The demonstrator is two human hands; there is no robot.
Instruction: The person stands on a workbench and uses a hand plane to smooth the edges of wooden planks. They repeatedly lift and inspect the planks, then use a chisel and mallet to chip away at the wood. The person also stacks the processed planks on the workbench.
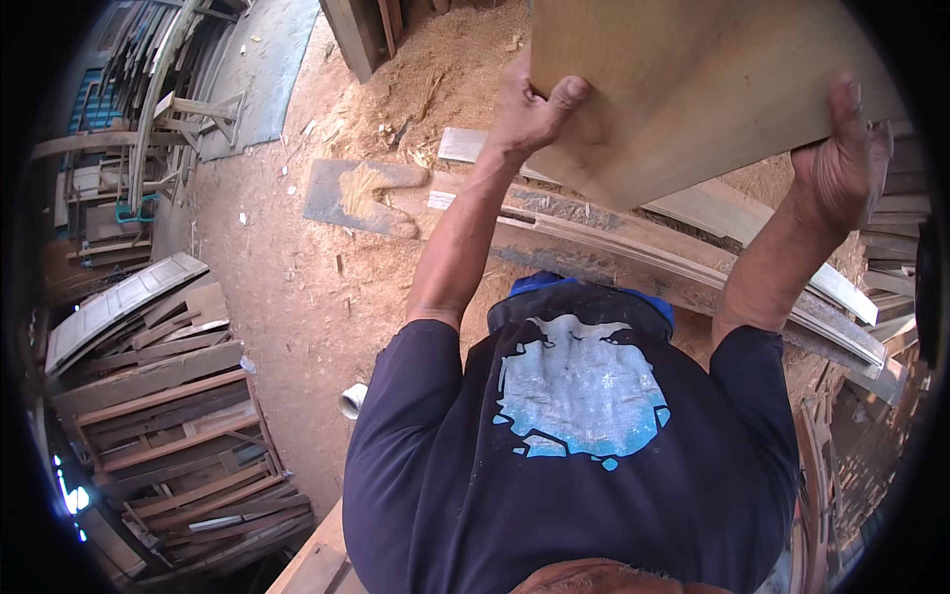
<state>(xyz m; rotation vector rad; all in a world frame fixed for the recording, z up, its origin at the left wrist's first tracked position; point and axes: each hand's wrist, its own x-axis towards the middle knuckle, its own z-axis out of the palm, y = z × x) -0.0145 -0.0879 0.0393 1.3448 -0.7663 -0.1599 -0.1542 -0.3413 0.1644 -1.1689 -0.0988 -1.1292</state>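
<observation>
A wide, flat wooden board (693, 89) is held up in front of me, its near corner tilted down toward me and its far part cut off by the top of the view. My left hand (529, 114) grips its left edge, the thumb lying on the upper face and the other fingers mostly hidden. At the right, my right hand (836, 178) holds the near edge with the thumb up against the face; its fingers are partly blurred. Below the board lie several long planks (604, 233), close to my waist.
Sawdust (455, 69) covers the ground ahead. A forked, grey flat piece (332, 193) lies left of the planks. Stacked wood scraps (188, 396) and a panelled door (124, 307) fill the left side. A white pipe piece (352, 400) sits near my left elbow. More timber (896, 233) is piled at right.
</observation>
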